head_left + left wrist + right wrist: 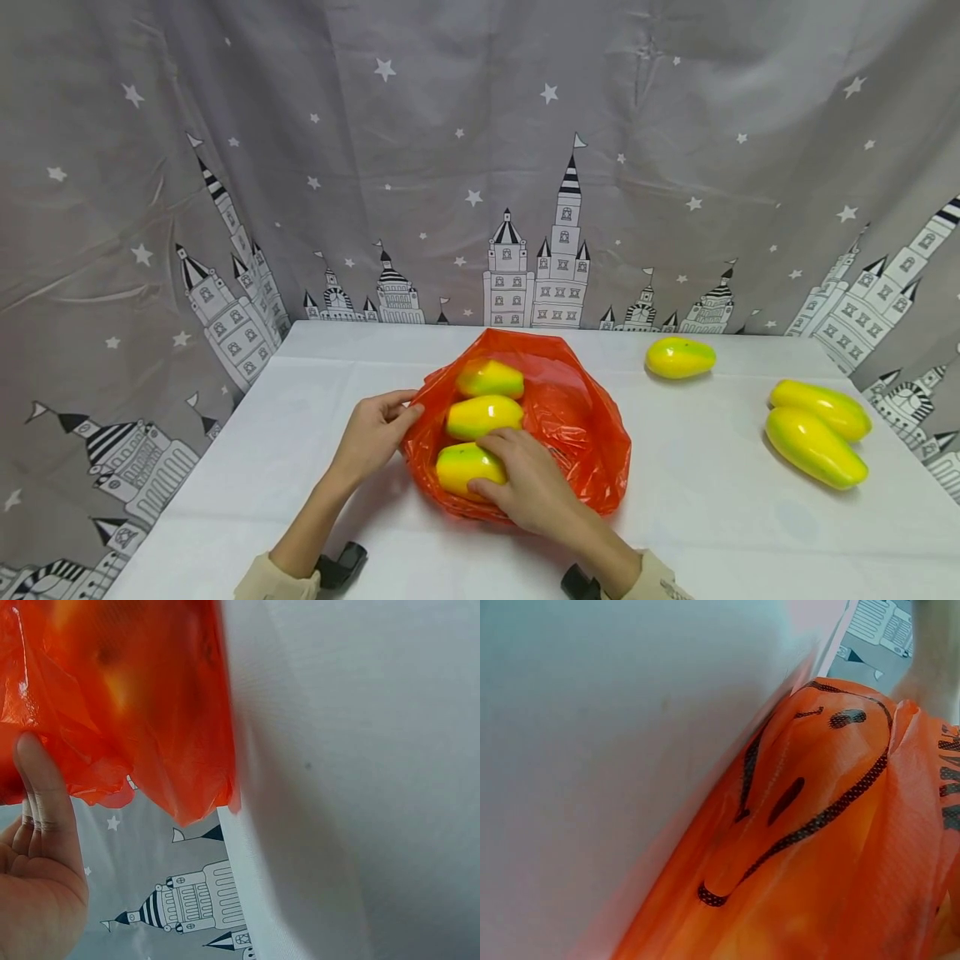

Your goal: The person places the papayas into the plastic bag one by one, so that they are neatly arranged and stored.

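Note:
A red plastic bag [611,450] lies with its mouth wide on the white table. My left hand [372,437] pinches the bag's left rim between thumb and fingers; in the left wrist view the thumb [49,795] lies against the red plastic. Inside the bag, my right hand [528,483] grips the nearest yellow-green papaya [461,469], fingers over its right end. Behind it in the bag lie a middle papaya [480,418] and a far papaya [491,379]. The right wrist view shows the bag's printed side [825,855], and the right hand's fingers are hidden there.
On the right of the white table [712,533], two papayas lie side by side, one papaya [813,450] in front of another papaya [828,408]. A single papaya [680,358] rests near the back edge. A grey castle-print curtain [450,167] hangs behind the table.

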Demonstrator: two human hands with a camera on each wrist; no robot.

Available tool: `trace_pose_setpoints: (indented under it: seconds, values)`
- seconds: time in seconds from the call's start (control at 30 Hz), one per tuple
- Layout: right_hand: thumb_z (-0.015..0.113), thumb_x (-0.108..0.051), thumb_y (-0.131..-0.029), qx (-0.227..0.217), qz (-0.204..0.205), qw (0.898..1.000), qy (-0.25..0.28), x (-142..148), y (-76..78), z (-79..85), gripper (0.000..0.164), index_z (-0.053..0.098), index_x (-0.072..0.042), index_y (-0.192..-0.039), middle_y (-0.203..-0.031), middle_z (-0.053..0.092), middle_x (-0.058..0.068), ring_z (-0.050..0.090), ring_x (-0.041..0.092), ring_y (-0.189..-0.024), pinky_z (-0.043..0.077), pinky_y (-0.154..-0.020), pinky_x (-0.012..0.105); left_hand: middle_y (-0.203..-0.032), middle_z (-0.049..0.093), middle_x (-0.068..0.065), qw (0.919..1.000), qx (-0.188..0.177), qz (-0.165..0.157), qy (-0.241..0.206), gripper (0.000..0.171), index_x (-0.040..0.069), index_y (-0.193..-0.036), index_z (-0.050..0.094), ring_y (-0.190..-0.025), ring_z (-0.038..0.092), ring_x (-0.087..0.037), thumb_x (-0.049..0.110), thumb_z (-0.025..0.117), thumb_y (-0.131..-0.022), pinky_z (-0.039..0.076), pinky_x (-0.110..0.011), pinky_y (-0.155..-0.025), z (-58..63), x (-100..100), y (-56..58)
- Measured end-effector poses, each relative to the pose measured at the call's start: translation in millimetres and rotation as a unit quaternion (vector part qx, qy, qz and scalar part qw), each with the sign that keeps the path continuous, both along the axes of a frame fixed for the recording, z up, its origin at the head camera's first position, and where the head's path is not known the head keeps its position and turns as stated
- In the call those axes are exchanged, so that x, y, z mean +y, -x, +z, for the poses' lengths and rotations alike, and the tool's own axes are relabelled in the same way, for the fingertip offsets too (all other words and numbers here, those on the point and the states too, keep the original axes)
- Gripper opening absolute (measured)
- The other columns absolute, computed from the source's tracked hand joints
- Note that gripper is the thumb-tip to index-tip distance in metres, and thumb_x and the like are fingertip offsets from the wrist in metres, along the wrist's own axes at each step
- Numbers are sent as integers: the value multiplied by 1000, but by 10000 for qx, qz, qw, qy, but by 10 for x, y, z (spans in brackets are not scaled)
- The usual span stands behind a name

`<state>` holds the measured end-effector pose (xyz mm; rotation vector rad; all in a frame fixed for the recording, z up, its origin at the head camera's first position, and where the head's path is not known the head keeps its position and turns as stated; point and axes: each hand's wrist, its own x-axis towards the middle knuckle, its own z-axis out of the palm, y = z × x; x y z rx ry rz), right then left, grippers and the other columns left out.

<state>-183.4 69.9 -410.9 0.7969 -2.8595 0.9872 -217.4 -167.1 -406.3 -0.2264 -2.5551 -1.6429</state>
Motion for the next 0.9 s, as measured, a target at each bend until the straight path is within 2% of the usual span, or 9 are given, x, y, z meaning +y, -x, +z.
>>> trace_pose_setpoints:
  seconds: [0.3,0.9]
  values:
    - [74,-32,-88,167,50,9997,189,33,-22,-1,46,65,-9,-127,-125,60,4,54,24,-116,45,-99,48,-72,66,-7,10000,15,-1,-10,30,-4,-122,65,-54,57,-21,14,61,-98,52,-26,-54,-13,-4,4]
    - [71,-36,-91,-101,119,9993,327,184,-163,94,51,60,-8,-132,-133,57,2,51,23,-125,40,-105,50,-73,67,-7,10000,48,-35,-46,31,-5,-122,65,-54,57,-21,14,61,-98,52,-25,-54,-14,2,0]
